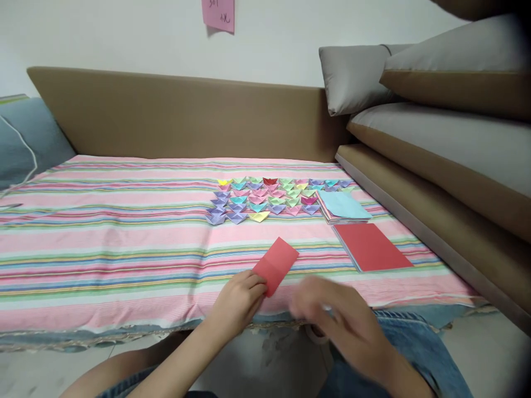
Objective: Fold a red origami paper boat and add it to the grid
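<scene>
My left hand (240,298) pinches the lower left edge of a red folded sheet of paper (277,262), a narrow rectangle with a crease across it. The paper is tilted, just above the front of the striped cloth. My right hand (336,315) is to the right of the paper and apart from it. Motion blurs its loosely bent fingers; a gap shows between thumb and fingers, and nothing is visible in them. Beyond the paper, several small folded paper boats (258,207) stand in rows, in purple, pink, green, blue, yellow and red.
A pile of paper squares with light blue on top (344,204) lies right of the boats. In front of it is a red-topped stack (373,246). Grey and brown cushions (448,132) rise at the right. A brown backrest (186,116) stands behind the striped cloth (103,249).
</scene>
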The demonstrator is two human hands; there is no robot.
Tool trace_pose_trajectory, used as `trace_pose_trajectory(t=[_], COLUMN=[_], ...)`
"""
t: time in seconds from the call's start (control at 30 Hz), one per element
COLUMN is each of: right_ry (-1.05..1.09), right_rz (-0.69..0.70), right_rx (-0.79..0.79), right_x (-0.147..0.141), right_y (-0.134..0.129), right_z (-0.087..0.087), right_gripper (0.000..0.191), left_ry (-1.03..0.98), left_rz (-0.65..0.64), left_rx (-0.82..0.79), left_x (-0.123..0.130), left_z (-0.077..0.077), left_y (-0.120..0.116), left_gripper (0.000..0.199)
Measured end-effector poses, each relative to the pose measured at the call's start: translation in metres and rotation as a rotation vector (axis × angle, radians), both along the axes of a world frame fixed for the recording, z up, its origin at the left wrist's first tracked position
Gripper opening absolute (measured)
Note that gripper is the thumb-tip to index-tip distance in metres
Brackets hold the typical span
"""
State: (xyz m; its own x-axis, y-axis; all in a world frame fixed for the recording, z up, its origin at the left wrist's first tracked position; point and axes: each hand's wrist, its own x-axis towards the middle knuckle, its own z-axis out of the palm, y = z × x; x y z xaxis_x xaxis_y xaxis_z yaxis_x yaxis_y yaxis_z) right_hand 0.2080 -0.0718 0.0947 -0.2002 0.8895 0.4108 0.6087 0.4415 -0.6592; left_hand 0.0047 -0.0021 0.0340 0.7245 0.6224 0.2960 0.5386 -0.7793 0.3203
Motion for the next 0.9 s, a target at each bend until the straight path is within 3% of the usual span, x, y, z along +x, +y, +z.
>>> trace_pose_trajectory(t=[0.1,0.2,0.3,0.43,0.6,0.73,0.9], right_ry=[-0.100,-0.196,-0.121,0.036,0.116,0.144,0.131], right_rz=[0.232,0.324,0.254,0.142,0.045,-0.044,-0.061], right_rx=[-0.050,-0.066,-0.056,-0.061,-0.171,-0.255,-0.298], right_x=[0.009,0.014,0.013,0.007,-0.001,-0.005,-0.006], right_y=[0.054,0.075,0.074,0.073,0.078,0.081,0.085], right_z=[-0.031,-0.059,-0.076,-0.082,-0.080,-0.078,-0.078], right_gripper=[0.016,0.024,0.021,0.002,0.014,0.018,0.020], left_ry=[-0.029,-0.047,-0.099,-0.270,-0.418,-0.297,-0.080], left_rz=[0.006,0.042,0.133,0.343,0.503,0.537,0.344], left_rx=[-0.053,-0.106,-0.148,-0.285,-0.458,-0.270,0.289], left_x=[-0.001,-0.002,-0.004,-0.004,0.000,0.004,0.014], left_z=[0.002,0.002,-0.001,-0.007,-0.018,-0.019,-0.021], left_y=[-0.002,-0.004,-0.002,0.004,0.010,0.009,-0.005], left_gripper=[0.026,0.024,0.017,0.010,0.022,0.019,0.027])
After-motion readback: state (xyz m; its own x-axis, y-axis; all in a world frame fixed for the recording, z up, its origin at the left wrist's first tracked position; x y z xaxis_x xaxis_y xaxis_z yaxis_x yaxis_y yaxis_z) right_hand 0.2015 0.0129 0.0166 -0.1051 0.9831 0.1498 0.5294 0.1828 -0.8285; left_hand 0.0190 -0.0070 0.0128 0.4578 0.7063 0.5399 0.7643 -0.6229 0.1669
